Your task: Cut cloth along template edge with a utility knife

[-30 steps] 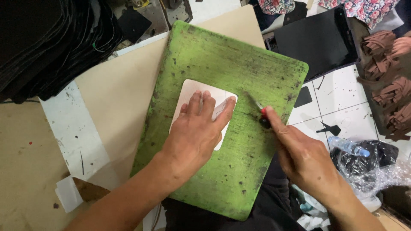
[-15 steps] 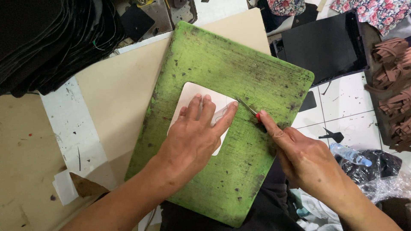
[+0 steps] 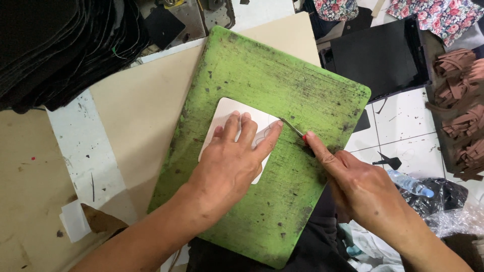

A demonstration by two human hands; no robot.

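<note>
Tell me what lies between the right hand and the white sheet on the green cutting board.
In the head view, only the thin knife blade spans from right hand to white sheet.

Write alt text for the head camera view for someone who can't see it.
A left hand presses a white sheet flat on a worn green cutting board while the right hand runs a thin blade along the sheet's edge. Black material is stacked nearby.

A cutting board lies tilted over a large flat sheet on the table, with a small rounded card on the board's middle. The left hand presses flat on the card, and at its 3 o'clock the right hand sets a knife against the card's edge. Stacked sheets sit at 10 o'clock of the board, a flat panel at 2 o'clock, cut strips at 3 o'clock.
</note>
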